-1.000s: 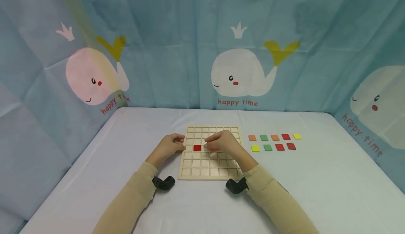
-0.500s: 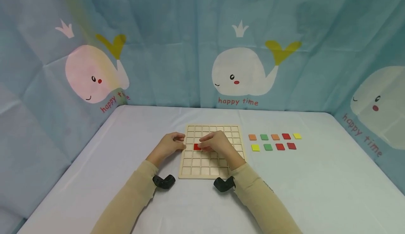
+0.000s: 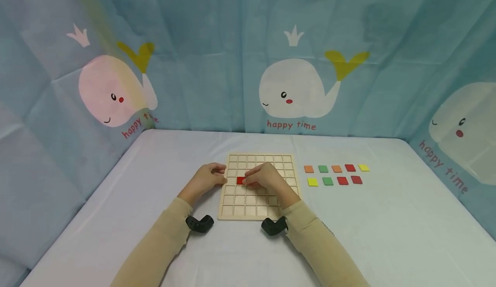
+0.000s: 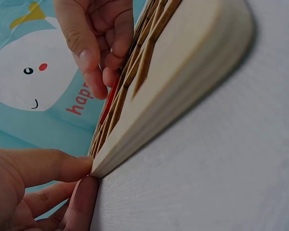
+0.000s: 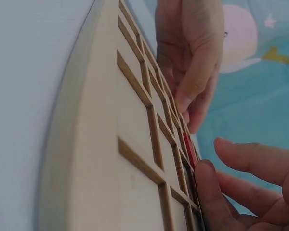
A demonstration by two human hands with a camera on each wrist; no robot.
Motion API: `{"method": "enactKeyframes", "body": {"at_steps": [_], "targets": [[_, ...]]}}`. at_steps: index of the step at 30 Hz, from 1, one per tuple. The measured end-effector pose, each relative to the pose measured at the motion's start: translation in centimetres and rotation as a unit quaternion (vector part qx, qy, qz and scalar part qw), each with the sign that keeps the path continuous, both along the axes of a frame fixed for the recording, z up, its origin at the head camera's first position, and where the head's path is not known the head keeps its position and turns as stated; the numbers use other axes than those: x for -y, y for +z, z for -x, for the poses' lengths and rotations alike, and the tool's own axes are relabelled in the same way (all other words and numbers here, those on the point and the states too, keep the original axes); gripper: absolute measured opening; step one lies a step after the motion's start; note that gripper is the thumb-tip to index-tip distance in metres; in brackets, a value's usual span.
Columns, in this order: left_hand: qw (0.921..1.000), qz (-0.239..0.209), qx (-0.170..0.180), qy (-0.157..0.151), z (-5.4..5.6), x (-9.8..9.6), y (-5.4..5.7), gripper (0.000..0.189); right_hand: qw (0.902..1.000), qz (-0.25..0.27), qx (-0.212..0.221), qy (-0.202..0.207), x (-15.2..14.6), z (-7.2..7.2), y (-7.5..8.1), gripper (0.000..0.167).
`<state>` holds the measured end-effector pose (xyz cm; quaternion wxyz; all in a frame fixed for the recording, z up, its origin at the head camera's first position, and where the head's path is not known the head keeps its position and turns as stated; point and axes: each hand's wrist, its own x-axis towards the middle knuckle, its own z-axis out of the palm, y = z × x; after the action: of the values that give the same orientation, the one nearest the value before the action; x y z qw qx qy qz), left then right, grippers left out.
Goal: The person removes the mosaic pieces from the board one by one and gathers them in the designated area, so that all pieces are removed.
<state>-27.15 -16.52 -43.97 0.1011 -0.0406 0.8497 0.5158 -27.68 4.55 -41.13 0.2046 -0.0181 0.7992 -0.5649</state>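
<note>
A pale wooden board with a square grid lies flat on the table. My left hand is at its left edge; in the left wrist view the thumb and a finger pinch the board's edge. A red square tile sits in a cell left of the board's middle. My right hand is over the board, its fingertips right at the tile's right side. In the right wrist view, the right hand's thumb and forefinger are apart with nothing seen between them. The palm and fingers hide cells beneath.
Right of the board, loose square tiles lie in two rows: orange, green, red and yellow ones. A white cloth covers the table. A blue curtain with whale prints hangs behind and at both sides.
My right hand has moved left across the board to the red tile, and its fingertips now overlap the tile's right side. The left hand keeps its place at the board's edge.
</note>
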Motion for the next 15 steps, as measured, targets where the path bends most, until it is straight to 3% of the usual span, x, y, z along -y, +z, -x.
{"method": "enactKeyframes", "body": {"at_steps": [15], "targets": [[1.0000, 0.007, -0.005, 0.000, -0.09, -0.10, 0.14, 0.051, 0.9998, 0.007, 0.016, 0.003, 0.08, 0.12, -0.23, 0.022]]}}
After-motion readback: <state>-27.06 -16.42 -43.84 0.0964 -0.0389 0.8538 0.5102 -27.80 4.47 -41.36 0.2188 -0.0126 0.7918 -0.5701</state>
